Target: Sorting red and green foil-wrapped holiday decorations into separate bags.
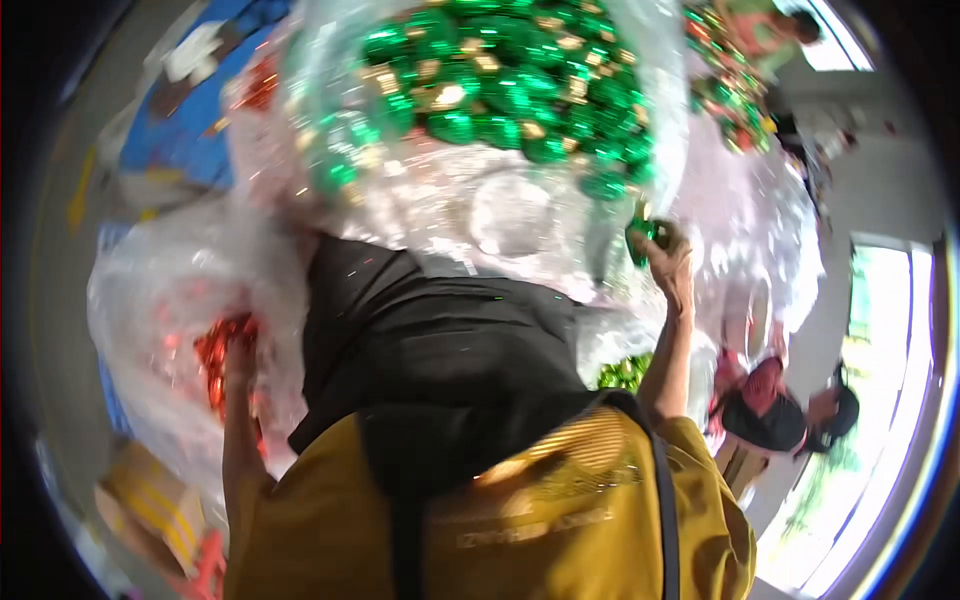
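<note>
In the head view, the right hand (672, 258) has its fingers curled closed around a glossy green rounded ornament with a gold cap (637, 242), held just beside the near right edge of a crinkled clear plastic bag (668, 90) heaped with shiny green-and-gold baubles (520, 85). The left hand (240, 358) reaches into a cloudy, wrinkled plastic bag (125, 285) at the left, against glinting red metallic pieces (212, 352), though blur hides how far its fingers close or whether they grip any.
</note>
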`<state>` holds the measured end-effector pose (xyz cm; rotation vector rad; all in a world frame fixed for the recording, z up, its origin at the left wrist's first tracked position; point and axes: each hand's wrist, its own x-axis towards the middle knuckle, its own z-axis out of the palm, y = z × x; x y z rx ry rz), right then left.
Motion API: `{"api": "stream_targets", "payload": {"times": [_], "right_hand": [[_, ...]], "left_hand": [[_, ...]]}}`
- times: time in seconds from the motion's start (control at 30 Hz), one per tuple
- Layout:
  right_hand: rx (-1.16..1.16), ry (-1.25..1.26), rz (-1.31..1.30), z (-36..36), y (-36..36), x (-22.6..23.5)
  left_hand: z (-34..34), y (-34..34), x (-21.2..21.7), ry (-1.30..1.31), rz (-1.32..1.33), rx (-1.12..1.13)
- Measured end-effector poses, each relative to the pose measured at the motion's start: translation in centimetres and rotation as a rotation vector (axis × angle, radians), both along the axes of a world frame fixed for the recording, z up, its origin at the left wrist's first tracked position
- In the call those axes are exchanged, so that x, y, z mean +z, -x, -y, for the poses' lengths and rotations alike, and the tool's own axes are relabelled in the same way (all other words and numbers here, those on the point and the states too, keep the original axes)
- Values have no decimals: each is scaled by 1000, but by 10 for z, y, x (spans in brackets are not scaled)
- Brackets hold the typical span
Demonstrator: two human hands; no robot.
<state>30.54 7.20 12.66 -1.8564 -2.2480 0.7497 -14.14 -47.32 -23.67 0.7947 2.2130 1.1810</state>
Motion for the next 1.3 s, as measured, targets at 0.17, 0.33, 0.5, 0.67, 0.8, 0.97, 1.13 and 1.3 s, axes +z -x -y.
{"api": "stream_targets", "payload": {"times": [0.17, 0.33, 0.5, 0.67, 0.8, 0.97, 1.13, 1.3], "right_hand": [[9, -521, -926, 42, 27, 79], [547, -709, -567, 33, 73, 80], [573, -693, -477, 29, 38, 67], [-76, -624, -1091, 26, -16, 29], [-315, -562, -1043, 47, -56, -7], [-306, -665, -789, 74, -101, -14], [-283, -711, -326, 97, -157, -21], [-755, -716, -338, 145, -257, -95]], "left_hand": [[3, 21, 20, 704, -156, -428], [-35, 19, 94, 314, 436, -77], [-63, 48, 221, 778, -104, -236], [-197, -12, 419, -166, -194, -74], [-329, -114, 456, -603, -289, -552], [-431, -192, 460, -388, -650, -999], [-450, -214, 426, -72, -802, -1015], [-442, -206, 436, 99, -711, -1122]]}}
